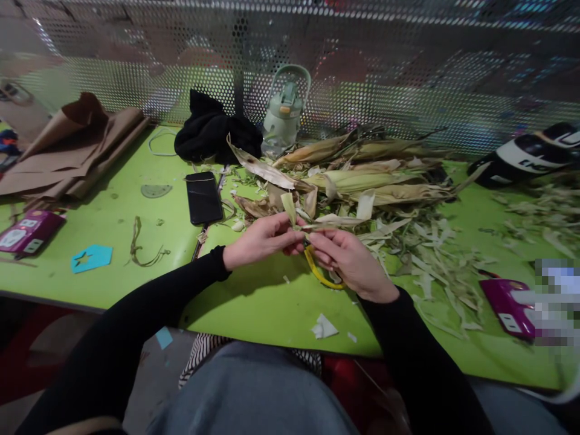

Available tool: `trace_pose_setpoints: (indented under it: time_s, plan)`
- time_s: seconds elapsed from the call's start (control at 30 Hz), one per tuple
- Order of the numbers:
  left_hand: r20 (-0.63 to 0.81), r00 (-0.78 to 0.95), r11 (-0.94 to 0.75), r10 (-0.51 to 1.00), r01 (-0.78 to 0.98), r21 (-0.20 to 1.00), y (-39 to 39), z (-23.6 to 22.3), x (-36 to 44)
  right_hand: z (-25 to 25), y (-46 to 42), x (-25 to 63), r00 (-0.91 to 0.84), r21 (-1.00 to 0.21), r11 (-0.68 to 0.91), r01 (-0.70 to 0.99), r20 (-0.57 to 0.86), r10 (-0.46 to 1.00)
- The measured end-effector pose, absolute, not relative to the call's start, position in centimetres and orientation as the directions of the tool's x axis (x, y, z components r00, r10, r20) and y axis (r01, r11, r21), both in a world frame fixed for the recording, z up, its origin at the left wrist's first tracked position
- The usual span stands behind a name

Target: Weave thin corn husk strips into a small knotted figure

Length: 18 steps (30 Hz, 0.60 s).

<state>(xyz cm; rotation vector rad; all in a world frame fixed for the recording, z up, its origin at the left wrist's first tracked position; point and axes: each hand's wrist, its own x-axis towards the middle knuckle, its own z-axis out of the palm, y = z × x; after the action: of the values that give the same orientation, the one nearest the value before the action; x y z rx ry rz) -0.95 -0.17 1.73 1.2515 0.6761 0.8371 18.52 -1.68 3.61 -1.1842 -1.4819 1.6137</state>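
Observation:
My left hand [267, 238] is closed in a pinch on a pale corn husk strip [289, 207], whose end sticks up above the fingertips. Close beside it, my right hand [342, 257] is closed too, its thumb and forefinger meeting near the same strip. The yellow handle of a pair of scissors [316, 273] curves out below the right fingers; the blades are mostly hidden. Just behind both hands lies a heap of dried corn husks [344, 181]. Thin husk shreds [446, 284] spread to the right of my right hand.
A black phone [203, 198], a black cloth [215, 133] and a pale green bottle [283, 115] stand or lie behind. Brown paper [77, 151] and a purple power strip [34, 232] are left. Right are a black bottle [521, 158] and another power strip [507, 308].

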Motion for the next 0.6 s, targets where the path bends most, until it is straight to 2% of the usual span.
trace_pose_setpoints:
  time_s: [0.1,0.27,0.37,0.5,0.6]
  plan:
    - [-0.001,0.558,0.134,0.83,-0.198,0.971,-0.4,2.2,-1.1,4.2,-2.0,18.7,-0.43,-0.976,-0.218,-0.024,-0.187,0.883]
    - [0.0,0.611,0.096,0.792,-0.125,0.988,-0.2,2.8,-1.6,4.8,-2.7,19.0,-0.461,-0.978,-0.203,-0.052,-0.157,0.874]
    - [-0.018,0.592,0.116,0.806,-0.128,0.985,0.1,2.5,-1.7,4.5,-2.4,19.2,-0.444,-0.992,-0.118,0.033,-0.12,0.888]
    - [-0.056,0.597,0.215,0.8,-0.198,0.956,0.4,1.7,-1.4,3.7,-1.5,19.3,-0.335,-0.961,0.037,0.275,-0.06,0.94]
    - [-0.057,0.623,0.241,0.78,-0.215,0.946,0.2,1.5,-1.2,3.4,-1.1,19.1,-0.237,-0.945,0.079,0.317,0.002,0.971]
